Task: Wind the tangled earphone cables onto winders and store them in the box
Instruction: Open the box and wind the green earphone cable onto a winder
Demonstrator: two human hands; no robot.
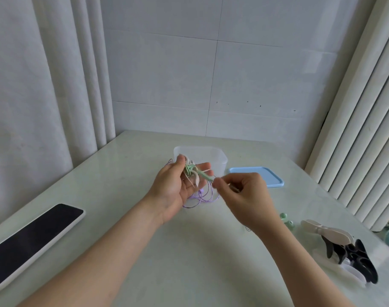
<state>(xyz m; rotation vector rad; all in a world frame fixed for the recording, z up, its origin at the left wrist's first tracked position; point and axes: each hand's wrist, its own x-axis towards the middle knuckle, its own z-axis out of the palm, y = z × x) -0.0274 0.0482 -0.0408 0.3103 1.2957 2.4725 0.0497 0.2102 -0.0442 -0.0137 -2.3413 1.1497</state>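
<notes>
Your left hand (176,189) holds the tangle (190,171) under its thumb, just before the box (220,158). Your right hand (244,193) pinches a strand at the tangle's right edge; the winders (335,235) lie nearer your right

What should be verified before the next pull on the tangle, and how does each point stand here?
1. Left hand holds the tangled bundle of green, pale and purple earphone cables: ok.
2. Right hand pinches one thin strand beside the bundle: ok; which cable it belongs to: cannot tell.
3. Clear plastic box is open, flat blue lid lies beside it: ok.
4. Beige and black plastic winders lie at the right: ok.
5. Purple loops under the bundle are free of knots: cannot tell.
</notes>
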